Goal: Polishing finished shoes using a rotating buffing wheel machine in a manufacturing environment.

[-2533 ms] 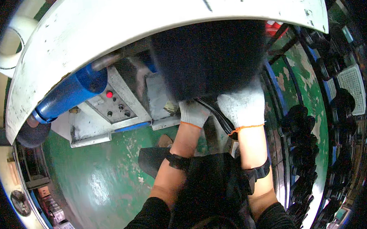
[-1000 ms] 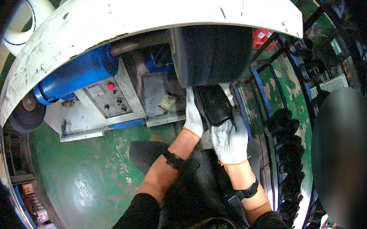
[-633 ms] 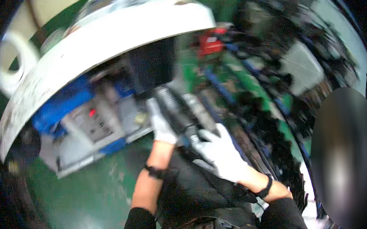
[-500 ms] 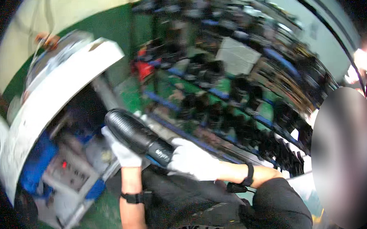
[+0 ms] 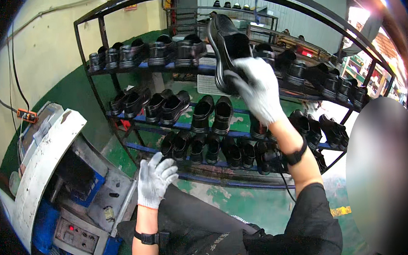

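Observation:
My right hand (image 5: 259,87), in a white knit glove, grips a black shoe (image 5: 227,38) by its heel end. The shoe is raised in front of the rack's upper shelf, toe up, with its sole edge toward the left. Whether it touches the shelf I cannot tell. My left hand (image 5: 155,178), also gloved, is held up with fingers spread and nothing in it, between the machine and the rack's lower shelves. Nearest to it are black shoes (image 5: 181,145) in a row on the lower shelf.
A dark metal rack (image 5: 93,89) with blue-edged shelves bears several rows of black shoes. At left stands a white machine (image 5: 40,164) with blue pads and a control panel (image 5: 78,235). A person, blurred (image 5: 384,178), is at the right edge. Behind is another rack (image 5: 272,17).
My left hand has let go of the shoe and opened. My right hand has carried the shoe up and away to the rack's upper level. The view has turned more squarely toward the rack.

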`<control>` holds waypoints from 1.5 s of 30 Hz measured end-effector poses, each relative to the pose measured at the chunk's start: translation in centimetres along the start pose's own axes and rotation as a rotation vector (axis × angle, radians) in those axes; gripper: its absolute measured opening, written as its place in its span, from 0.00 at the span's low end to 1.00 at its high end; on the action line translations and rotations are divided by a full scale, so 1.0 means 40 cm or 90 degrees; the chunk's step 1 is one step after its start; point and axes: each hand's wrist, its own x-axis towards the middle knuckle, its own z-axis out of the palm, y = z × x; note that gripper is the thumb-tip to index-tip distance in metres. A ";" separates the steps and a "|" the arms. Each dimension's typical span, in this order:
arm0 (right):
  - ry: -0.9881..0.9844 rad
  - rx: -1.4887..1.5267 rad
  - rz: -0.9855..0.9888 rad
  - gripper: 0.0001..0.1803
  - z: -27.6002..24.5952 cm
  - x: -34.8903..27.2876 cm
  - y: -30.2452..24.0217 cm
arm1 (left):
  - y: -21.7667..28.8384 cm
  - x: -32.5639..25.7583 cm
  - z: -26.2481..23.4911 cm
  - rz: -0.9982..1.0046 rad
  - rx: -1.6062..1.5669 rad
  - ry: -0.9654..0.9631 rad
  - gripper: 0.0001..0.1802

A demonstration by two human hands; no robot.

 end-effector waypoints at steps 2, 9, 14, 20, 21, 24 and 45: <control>-0.044 -0.049 -0.001 0.13 0.058 0.035 0.103 | -0.027 -0.008 -0.002 -0.023 0.021 0.027 0.31; -0.107 0.046 0.138 0.15 0.225 0.065 0.254 | -0.031 -0.065 -0.034 -0.028 0.031 0.127 0.28; -0.069 -0.121 -0.019 0.22 0.137 0.074 0.244 | -0.045 -0.067 -0.042 -0.032 0.096 0.195 0.26; -0.353 -0.292 0.211 0.28 0.003 0.070 0.332 | -0.080 -0.060 -0.042 -0.057 0.086 0.208 0.23; -0.318 -0.224 0.216 0.27 -0.003 0.059 0.323 | -0.083 -0.055 -0.040 -0.059 0.079 0.211 0.22; -0.263 -0.080 0.212 0.25 -0.026 0.016 0.278 | -0.106 -0.046 -0.029 -0.073 0.126 0.273 0.22; -0.541 0.764 -0.044 0.21 0.137 -0.568 -0.539 | -0.136 -0.092 -0.146 0.139 -0.013 0.314 0.40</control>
